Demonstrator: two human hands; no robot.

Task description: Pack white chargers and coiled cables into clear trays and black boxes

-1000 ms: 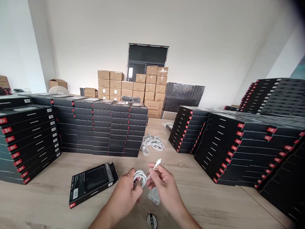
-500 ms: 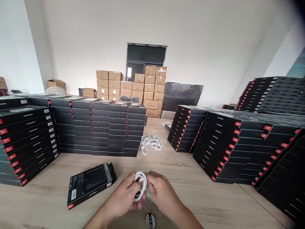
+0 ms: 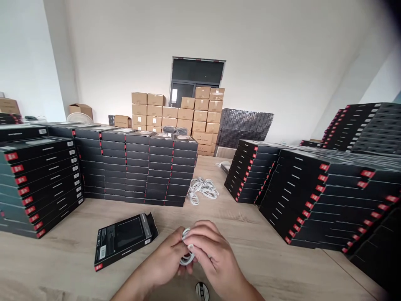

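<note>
A coiled white cable (image 3: pixel 187 261) is held up over the near part of the table, between both hands. My left hand (image 3: pixel 167 256) grips the coil from its left side, fingers wrapped round it. Over the coil's right side curls my right hand (image 3: pixel 214 251), its thumb and fingers pinching a white end of the cable. Parts of the coil are hidden behind the fingers. To the left of my hands lies a flat black box (image 3: pixel 123 238) with its end flap standing out on the right.
More coiled white cables (image 3: pixel 203 188) lie in a pile beyond my hands. Stacked black boxes (image 3: pixel 134 171) wall off the left, and further stacks (image 3: pixel 300 196) stand on the right. A round black-and-white object (image 3: pixel 202 291) is just below my hands. Brown cartons (image 3: pixel 178 113) are piled at the back.
My right hand has turned and moved over the coil, covering more of it. The white plug-like piece seen beneath that hand is now hidden. The view has shifted slightly left.
</note>
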